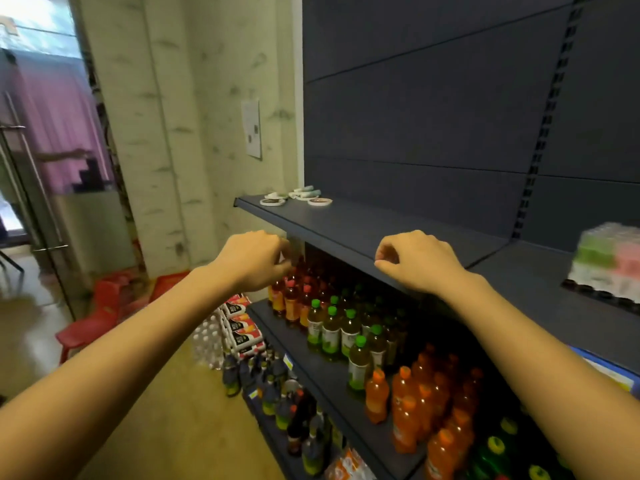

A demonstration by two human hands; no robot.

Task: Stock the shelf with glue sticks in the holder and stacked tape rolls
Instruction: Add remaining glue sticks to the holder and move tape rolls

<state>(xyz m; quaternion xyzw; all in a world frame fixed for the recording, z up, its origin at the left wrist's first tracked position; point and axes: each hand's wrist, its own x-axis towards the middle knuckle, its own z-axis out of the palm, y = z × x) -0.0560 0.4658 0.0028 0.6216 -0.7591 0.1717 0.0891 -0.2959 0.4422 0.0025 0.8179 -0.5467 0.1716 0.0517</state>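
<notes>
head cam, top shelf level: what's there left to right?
tape rolls at the far left end of the shelf → left hand → right hand on the shelf's front edge → wrapped pack of bottles at far right.

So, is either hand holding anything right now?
Nothing visible in either. Left hand and right hand hover loosely curled at the shelf edge; the tape rolls lie untouched at its far end.

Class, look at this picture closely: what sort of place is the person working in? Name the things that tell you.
Most likely a small shop or convenience store. Dark metal retail shelving with slotted uprights fills the view, its lower shelves hold rows of bottled drinks, and shrink-wrapped packs of stock sit on the floor beside it.
</notes>
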